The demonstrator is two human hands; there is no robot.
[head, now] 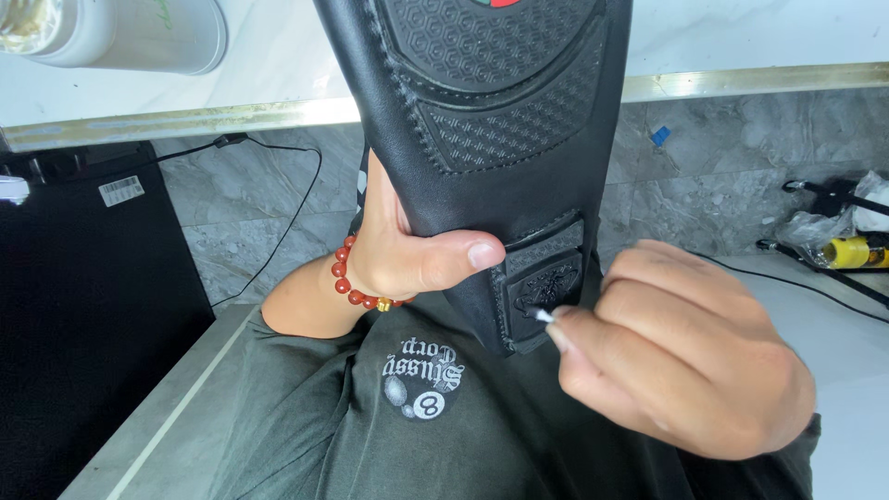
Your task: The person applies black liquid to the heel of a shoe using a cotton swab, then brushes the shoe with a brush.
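A black shoe (491,120) is held sole-up, running from 12 o'clock down to the centre of the view, its heel end lowest. The left hand (407,250) wraps the shoe from 9 o'clock, its grip pressed around the edge with the thumb lying flat across the sole near the heel. A red bead bracelet (356,287) circles that wrist. The right hand (685,356), at 4 o'clock, pinches a small white swab (544,316) between its fingertips, its tip touching the patterned heel patch. Behind, at 11 o'clock, a white cup (139,32) stands on the pale tabletop (759,32).
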